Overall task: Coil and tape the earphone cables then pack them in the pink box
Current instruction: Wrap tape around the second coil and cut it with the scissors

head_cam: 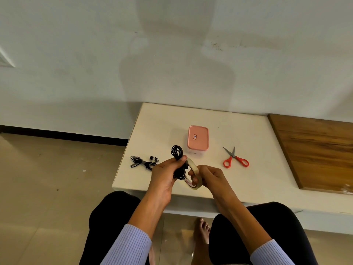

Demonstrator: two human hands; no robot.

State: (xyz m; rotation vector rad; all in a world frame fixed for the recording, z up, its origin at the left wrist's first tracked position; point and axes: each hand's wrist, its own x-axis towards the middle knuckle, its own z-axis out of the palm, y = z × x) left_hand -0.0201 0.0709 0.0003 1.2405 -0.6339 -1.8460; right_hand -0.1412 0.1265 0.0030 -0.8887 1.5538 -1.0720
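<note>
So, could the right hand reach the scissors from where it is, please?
Probably yes: the scissors lie in the open on the table, just right of the right hand, with nothing between. But that hand holds the tape roll now.

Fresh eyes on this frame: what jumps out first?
The two hands at centre: the left hand grips a coiled black earphone cable, and the right hand holds a roll of tape against it. Behind them on the white table sits the closed pink box, with red-handled scissors to its right. A second earphone bundle lies at the table's left edge.
</note>
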